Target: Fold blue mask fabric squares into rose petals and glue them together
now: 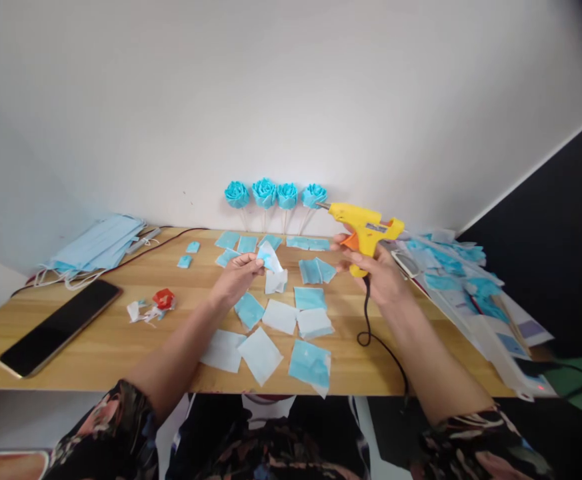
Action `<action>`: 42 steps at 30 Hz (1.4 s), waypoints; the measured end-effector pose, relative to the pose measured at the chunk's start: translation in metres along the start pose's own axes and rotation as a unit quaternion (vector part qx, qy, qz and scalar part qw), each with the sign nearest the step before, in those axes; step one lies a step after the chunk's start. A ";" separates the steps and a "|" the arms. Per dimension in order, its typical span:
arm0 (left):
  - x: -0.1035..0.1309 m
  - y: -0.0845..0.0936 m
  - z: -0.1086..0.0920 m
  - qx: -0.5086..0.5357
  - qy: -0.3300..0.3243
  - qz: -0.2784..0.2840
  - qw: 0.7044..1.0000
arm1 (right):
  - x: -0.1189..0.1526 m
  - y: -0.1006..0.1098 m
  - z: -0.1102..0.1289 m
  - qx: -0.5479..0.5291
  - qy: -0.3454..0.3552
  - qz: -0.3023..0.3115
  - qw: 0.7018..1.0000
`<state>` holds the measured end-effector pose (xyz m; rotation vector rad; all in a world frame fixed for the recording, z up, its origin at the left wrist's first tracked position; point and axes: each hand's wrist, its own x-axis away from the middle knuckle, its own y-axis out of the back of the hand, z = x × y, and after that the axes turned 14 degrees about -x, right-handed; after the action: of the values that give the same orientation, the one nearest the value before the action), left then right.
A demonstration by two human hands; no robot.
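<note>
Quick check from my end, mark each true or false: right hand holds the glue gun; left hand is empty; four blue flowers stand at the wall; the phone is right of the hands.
1. The right hand holds the glue gun. True.
2. The left hand is empty. False: it holds a blue piece.
3. Four blue flowers stand at the wall. True.
4. The phone lies right of the hands. False: it lies at the left.

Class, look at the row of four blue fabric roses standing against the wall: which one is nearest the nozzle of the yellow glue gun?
The rightmost blue fabric rose; the yellow glue gun in the right hand points its metal nozzle almost at it, while the other three stand further left.
</note>
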<state>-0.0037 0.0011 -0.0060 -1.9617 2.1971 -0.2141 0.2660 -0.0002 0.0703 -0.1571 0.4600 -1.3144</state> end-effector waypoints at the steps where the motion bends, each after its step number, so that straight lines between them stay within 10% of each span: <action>1: 0.000 0.000 0.000 0.002 0.003 0.002 1.000 | -0.002 0.000 -0.002 0.001 -0.003 0.010 1.000; 11: 0.000 0.002 0.006 0.013 0.015 0.018 1.000 | 0.016 0.005 -0.053 0.034 -0.052 0.097 0.993; 42: 0.005 -0.002 0.010 0.040 0.058 0.056 0.996 | 0.024 -0.002 -0.062 0.167 -0.026 0.116 0.979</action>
<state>0.0006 -0.0036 -0.0154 -1.8219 2.3232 -0.4027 0.2428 -0.0142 0.0092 0.1393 0.2003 -1.1359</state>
